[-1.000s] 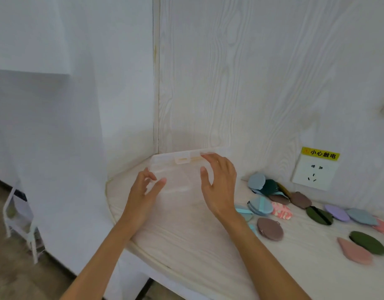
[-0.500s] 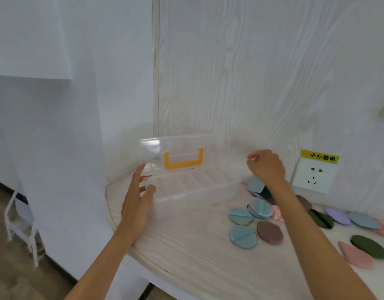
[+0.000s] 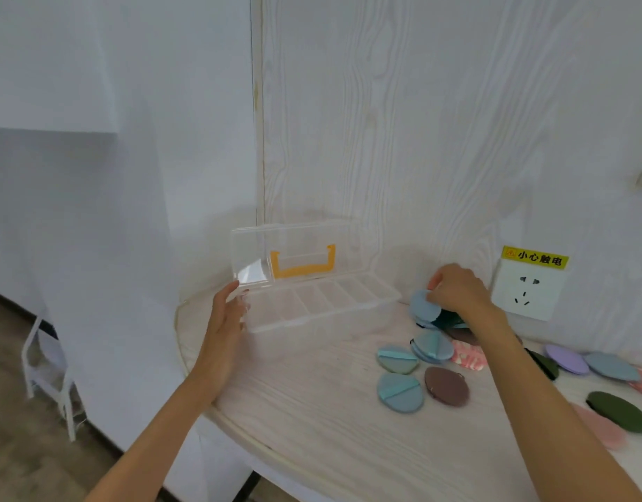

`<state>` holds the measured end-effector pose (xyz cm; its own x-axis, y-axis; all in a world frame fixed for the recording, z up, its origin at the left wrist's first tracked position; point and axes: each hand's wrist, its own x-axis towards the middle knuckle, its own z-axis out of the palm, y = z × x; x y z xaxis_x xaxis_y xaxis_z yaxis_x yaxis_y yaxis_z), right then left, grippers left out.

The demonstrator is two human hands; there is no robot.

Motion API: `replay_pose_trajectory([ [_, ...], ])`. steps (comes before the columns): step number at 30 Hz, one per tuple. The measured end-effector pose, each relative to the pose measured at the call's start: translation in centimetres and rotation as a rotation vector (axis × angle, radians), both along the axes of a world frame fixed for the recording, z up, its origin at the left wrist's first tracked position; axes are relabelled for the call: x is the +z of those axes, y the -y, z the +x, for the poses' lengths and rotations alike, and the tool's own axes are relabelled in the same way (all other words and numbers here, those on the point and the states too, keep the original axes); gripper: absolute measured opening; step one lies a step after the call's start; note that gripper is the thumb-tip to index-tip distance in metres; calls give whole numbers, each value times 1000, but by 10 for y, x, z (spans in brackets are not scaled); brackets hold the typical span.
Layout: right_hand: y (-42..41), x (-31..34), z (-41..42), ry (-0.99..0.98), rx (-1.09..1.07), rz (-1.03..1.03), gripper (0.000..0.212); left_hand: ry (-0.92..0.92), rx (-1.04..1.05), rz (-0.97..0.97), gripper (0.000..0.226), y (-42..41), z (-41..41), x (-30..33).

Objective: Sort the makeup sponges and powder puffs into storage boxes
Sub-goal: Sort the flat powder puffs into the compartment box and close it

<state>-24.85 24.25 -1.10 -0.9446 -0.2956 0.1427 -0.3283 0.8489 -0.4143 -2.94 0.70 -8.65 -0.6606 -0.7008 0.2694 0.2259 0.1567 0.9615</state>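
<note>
- storage box [image 3: 323,302] of clear plastic sits open on the desk [image 3: 330,429] between the two hands, its lid [image 3: 294,251] standing upright against the wall, an orange handle [image 3: 303,264] showing through it; the tray is split into a row of compartments with nothing seen in them.
- left hand [image 3: 227,320] rests against the box's left end, fingers fairly straight and touching the clear wall, thumb up near the lid's lower corner.
- right hand [image 3: 457,293] is to the right of the box, fingers curled and pinching a round blue puff [image 3: 424,306] at the top of a small heap; a dark teal puff [image 3: 448,322] lies just under that hand.
- nearer the person than the right hand lie more puffs: a pale blue-green one [image 3: 397,360], a blue one [image 3: 431,347], a blue one with a ribbon [image 3: 399,392], a brown one [image 3: 446,386] and a pink patterned one [image 3: 469,355].
- right of the right forearm lie a lilac puff [image 3: 567,358], a grey-blue puff [image 3: 611,365], a dark green puff [image 3: 618,411] and a pink puff [image 3: 598,429], well apart from the box.
- wall socket [image 3: 527,293] with a yellow warning label [image 3: 535,257] is on the wall just beyond the right hand.
</note>
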Motion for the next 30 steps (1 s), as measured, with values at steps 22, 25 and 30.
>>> replay_pose_trajectory([
  [22,126,-9,153,39,553,-285,19,95,-1,-172,27,-8,2,-3],
  [25,129,1,149,237,616,-277,23,125,23,-156,28,-9,1,-1],
  [30,122,16,144,461,673,-205,30,163,33,-146,29,-13,-1,2],
])
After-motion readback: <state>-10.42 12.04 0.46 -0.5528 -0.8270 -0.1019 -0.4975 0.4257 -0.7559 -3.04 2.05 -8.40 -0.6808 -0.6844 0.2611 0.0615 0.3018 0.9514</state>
